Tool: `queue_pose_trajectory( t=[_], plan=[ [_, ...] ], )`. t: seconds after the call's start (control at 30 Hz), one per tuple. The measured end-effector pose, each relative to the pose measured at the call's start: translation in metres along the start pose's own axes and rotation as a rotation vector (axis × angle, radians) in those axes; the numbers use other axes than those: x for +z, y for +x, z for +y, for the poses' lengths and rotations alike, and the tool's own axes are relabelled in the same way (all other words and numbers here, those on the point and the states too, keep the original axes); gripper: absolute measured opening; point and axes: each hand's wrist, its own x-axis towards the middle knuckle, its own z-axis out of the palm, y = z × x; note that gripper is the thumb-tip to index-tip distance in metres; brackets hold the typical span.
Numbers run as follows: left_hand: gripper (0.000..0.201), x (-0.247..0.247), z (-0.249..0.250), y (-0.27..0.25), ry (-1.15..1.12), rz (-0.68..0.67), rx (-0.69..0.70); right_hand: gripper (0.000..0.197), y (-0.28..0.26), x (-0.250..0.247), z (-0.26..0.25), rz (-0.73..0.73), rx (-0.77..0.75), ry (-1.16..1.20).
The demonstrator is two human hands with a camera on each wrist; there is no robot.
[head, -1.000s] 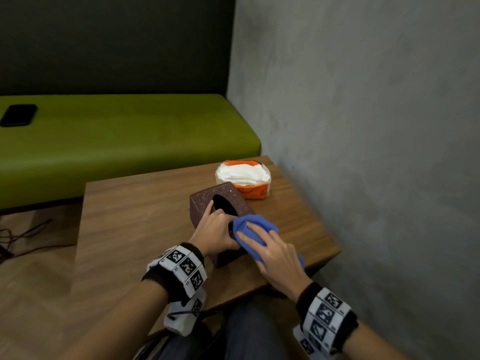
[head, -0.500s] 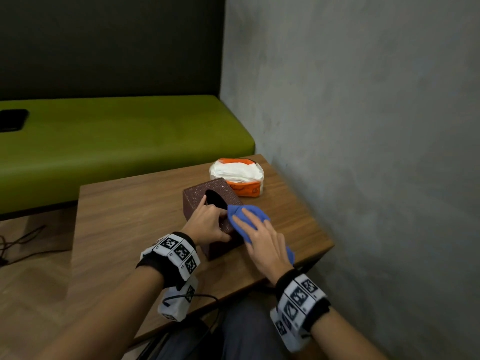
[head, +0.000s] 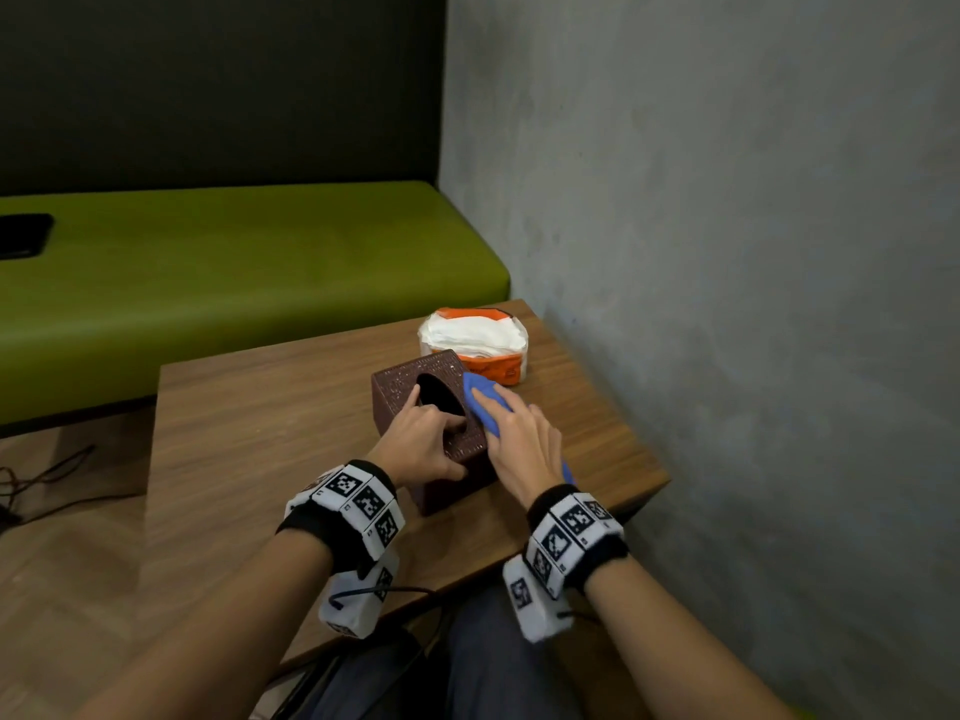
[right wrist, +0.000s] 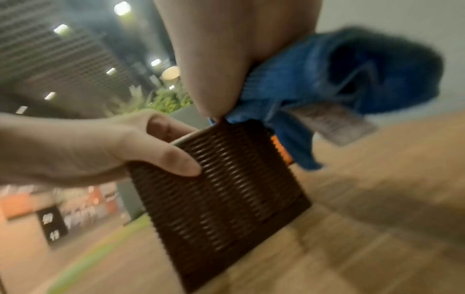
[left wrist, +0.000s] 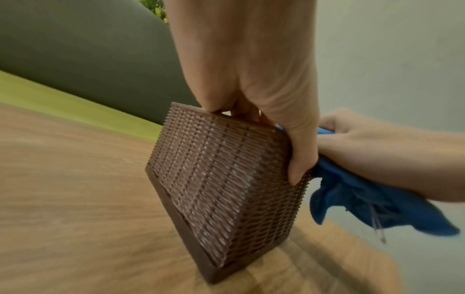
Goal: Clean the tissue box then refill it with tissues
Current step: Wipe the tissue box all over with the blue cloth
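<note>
A brown woven tissue box [head: 397, 394] stands on the wooden table [head: 260, 439], its oval opening facing up and dark inside. My left hand [head: 423, 446] grips its near end, fingers hooked into the opening and thumb on the side wall [left wrist: 226, 189]. My right hand [head: 522, 441] holds a blue cloth [head: 480, 402] bunched against the box's right top edge. In the right wrist view the cloth [right wrist: 327, 79] hangs past the box [right wrist: 226, 189]. An opened orange pack of white tissues [head: 472, 345] sits just behind the box.
A grey concrete wall [head: 727, 252] runs close along the table's right edge. A green bench [head: 234, 283] lies beyond the table, with a black phone [head: 21, 236] on it at far left. Cables [head: 41, 480] trail on the wooden floor at left.
My right hand has slid the blue cloth along the box's right top edge, from the near end towards the far end by the tissue pack. The left hand keeps its grip.
</note>
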Motion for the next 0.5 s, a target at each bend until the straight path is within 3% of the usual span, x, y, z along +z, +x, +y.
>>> queue_pose_trajectory(
  t=[0.2,0.37,0.5],
  plan=[
    [0.055,-0.003,-0.003,0.000,-0.007,-0.008,0.024,0.055,-0.013,0.001,0.006,-0.100,-0.133,-0.122],
    [0.069,0.000,0.001,-0.003,0.042,-0.051,0.033,0.052,0.012,-0.004,0.002,-0.066,-0.078,-0.105],
    [0.062,-0.007,0.001,-0.006,-0.006,-0.058,0.056,0.053,0.000,-0.001,-0.001,-0.084,-0.114,-0.142]
  ],
)
